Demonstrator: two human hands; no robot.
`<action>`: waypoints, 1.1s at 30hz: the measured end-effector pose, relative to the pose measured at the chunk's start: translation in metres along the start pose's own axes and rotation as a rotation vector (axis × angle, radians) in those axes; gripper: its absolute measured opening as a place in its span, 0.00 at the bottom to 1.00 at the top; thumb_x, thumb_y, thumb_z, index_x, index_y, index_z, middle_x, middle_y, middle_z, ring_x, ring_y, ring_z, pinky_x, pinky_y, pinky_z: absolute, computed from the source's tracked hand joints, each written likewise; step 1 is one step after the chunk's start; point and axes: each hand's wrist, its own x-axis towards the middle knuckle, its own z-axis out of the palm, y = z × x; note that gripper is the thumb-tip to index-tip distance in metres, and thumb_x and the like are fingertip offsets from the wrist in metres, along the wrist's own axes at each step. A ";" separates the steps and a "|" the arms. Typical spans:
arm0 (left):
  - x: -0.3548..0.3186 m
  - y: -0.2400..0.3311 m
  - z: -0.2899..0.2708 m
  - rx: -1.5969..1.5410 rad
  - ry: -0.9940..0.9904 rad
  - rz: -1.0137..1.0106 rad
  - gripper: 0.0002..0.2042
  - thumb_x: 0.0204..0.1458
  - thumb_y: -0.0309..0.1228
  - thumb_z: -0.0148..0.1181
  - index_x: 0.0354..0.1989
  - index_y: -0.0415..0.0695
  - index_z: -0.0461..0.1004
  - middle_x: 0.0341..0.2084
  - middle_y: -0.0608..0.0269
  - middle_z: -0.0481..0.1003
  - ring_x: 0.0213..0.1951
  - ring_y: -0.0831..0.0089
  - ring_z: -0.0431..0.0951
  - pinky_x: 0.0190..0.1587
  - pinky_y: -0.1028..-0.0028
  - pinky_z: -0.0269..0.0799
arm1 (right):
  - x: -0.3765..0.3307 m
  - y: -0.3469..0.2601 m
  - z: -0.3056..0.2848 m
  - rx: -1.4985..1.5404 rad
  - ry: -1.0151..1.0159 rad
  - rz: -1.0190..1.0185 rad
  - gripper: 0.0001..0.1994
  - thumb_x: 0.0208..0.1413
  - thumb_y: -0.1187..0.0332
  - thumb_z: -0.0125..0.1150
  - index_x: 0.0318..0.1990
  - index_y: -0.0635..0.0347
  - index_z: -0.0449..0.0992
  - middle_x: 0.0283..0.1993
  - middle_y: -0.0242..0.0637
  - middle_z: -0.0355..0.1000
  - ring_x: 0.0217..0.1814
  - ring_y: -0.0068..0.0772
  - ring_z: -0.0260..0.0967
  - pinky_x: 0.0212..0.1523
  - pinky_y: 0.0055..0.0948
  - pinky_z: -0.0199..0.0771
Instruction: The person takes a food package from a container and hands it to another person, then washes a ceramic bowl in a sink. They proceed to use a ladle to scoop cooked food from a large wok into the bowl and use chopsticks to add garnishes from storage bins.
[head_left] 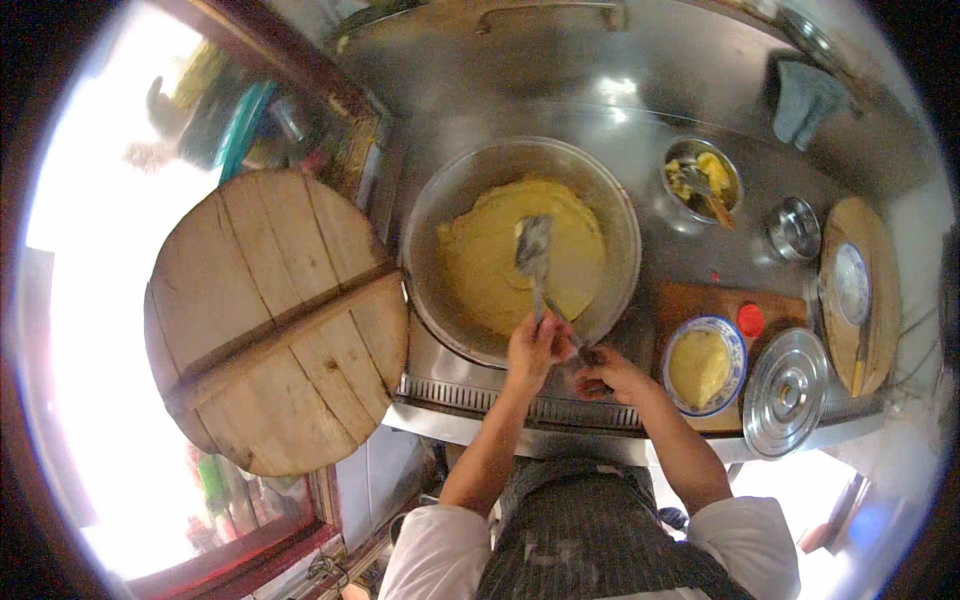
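A wide metal pot (422, 215) in front of me holds a thick yellow mash (475, 250). The blade of a long-handled metal spatula (534, 245) rests on the mash near its middle, smeared with pale residue. Over the near rim of the pot, my left hand (536, 345) is closed round the spatula's shaft. Lower and to the right, my right hand (608, 376) grips the end of the same handle. Just right of that hand, a blue-and-white bowl (735, 340) contains yellow mash.
A round wooden lid (280, 330) with a crossbar stands left of the pot. Farther right are a steel bowl (738, 180) with yellow pieces and a spoon, a small steel bowl (795, 228), a red cap (750, 320), a metal lid (787, 392) and a round wooden board (882, 300).
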 end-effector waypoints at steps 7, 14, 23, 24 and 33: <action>-0.095 0.022 -0.141 0.257 0.279 -0.013 0.11 0.62 0.36 0.44 0.33 0.41 0.65 0.24 0.64 0.71 0.17 0.81 0.62 0.19 0.78 0.58 | 0.202 0.004 0.102 0.640 -0.045 -0.462 0.10 0.58 0.70 0.46 0.25 0.58 0.65 0.17 0.29 0.55 0.14 0.23 0.49 0.16 0.25 0.52; -0.143 0.011 -0.216 0.185 0.400 -0.112 0.09 0.62 0.33 0.43 0.32 0.42 0.65 0.23 0.65 0.69 0.16 0.83 0.60 0.19 0.80 0.56 | 0.194 -0.059 0.148 0.889 0.435 0.085 0.10 0.58 0.71 0.47 0.23 0.56 0.62 0.14 0.28 0.51 0.11 0.25 0.44 0.14 0.26 0.43; -0.154 0.027 -0.237 0.295 0.383 -0.214 0.13 0.62 0.38 0.45 0.30 0.41 0.65 0.21 0.68 0.69 0.17 0.83 0.62 0.19 0.78 0.58 | 0.357 -0.122 0.131 1.245 0.715 -0.015 0.07 0.58 0.65 0.44 0.31 0.58 0.62 0.19 0.38 0.57 0.14 0.31 0.51 0.13 0.32 0.49; -0.163 0.022 -0.239 0.314 0.392 -0.209 0.14 0.61 0.39 0.45 0.30 0.41 0.65 0.21 0.67 0.69 0.17 0.83 0.62 0.20 0.78 0.58 | 0.349 -0.145 0.152 1.211 0.703 0.013 0.05 0.57 0.68 0.43 0.32 0.59 0.61 0.19 0.38 0.56 0.13 0.31 0.48 0.13 0.31 0.47; -0.164 0.003 -0.254 0.301 0.346 -0.173 0.13 0.62 0.36 0.44 0.30 0.40 0.65 0.20 0.65 0.69 0.16 0.82 0.63 0.19 0.78 0.59 | 0.319 -0.078 0.187 0.368 0.354 0.194 0.09 0.56 0.66 0.46 0.33 0.63 0.66 0.24 0.44 0.63 0.23 0.41 0.57 0.25 0.38 0.56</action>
